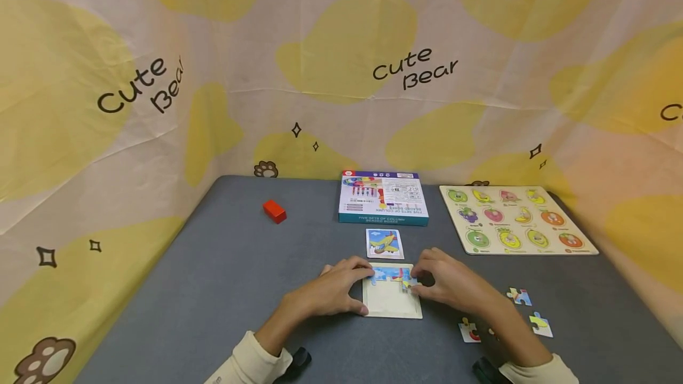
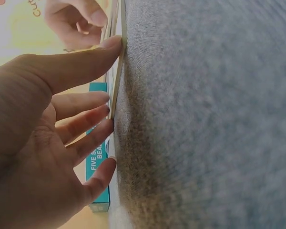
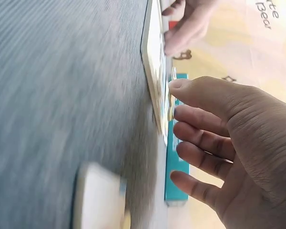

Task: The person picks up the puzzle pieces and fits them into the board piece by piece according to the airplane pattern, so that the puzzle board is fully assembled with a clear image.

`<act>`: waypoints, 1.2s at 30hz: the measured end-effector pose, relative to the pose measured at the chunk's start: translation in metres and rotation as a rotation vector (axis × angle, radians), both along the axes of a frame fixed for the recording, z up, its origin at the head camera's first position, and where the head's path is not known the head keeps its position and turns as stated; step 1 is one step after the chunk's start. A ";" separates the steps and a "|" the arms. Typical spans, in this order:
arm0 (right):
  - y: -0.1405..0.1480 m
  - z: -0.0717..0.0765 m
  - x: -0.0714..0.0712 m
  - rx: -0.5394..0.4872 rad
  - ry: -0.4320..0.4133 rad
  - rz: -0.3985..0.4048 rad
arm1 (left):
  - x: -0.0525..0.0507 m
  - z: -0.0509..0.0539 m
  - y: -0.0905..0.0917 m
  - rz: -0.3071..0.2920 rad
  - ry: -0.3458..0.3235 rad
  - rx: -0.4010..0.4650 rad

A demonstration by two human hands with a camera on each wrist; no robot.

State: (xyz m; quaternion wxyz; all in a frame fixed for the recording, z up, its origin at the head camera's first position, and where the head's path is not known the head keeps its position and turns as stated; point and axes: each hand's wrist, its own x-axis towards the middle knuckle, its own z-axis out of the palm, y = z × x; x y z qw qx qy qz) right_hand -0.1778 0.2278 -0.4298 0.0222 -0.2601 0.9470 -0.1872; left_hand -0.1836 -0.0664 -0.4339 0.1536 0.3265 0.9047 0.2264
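Note:
A square puzzle tray (image 1: 392,307) lies on the table, with joined blue pieces (image 1: 385,274) along its far side. My left hand (image 1: 331,290) rests at the tray's left side, thumb at the near corner and fingers spread at the far one; in the left wrist view the thumb and fingertips of this hand (image 2: 62,114) touch the edge. My right hand (image 1: 453,282) pinches a puzzle piece (image 1: 407,284) over the tray's right part, beside the joined pieces. In the right wrist view the piece (image 3: 171,107) is tilted between thumb and index finger of that hand (image 3: 229,129).
An airplane picture card (image 1: 385,244) lies just beyond the tray, a box (image 1: 382,199) behind it. A red block (image 1: 274,211) is at back left, a fruit board (image 1: 517,220) at back right. Loose pieces (image 1: 541,325) lie near my right forearm, one partly hidden.

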 end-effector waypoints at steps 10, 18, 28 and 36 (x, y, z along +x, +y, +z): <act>-0.033 -0.002 -0.007 -0.031 0.071 0.113 | -0.001 0.000 -0.002 -0.003 -0.007 0.002; -0.053 -0.002 -0.007 -0.029 0.078 0.192 | -0.001 -0.001 -0.003 0.014 -0.018 0.021; -0.061 -0.005 -0.006 -0.015 0.092 0.194 | 0.001 0.001 -0.001 0.033 -0.031 0.038; -0.056 -0.006 -0.007 -0.052 0.051 0.193 | 0.000 -0.002 -0.002 0.028 -0.023 0.046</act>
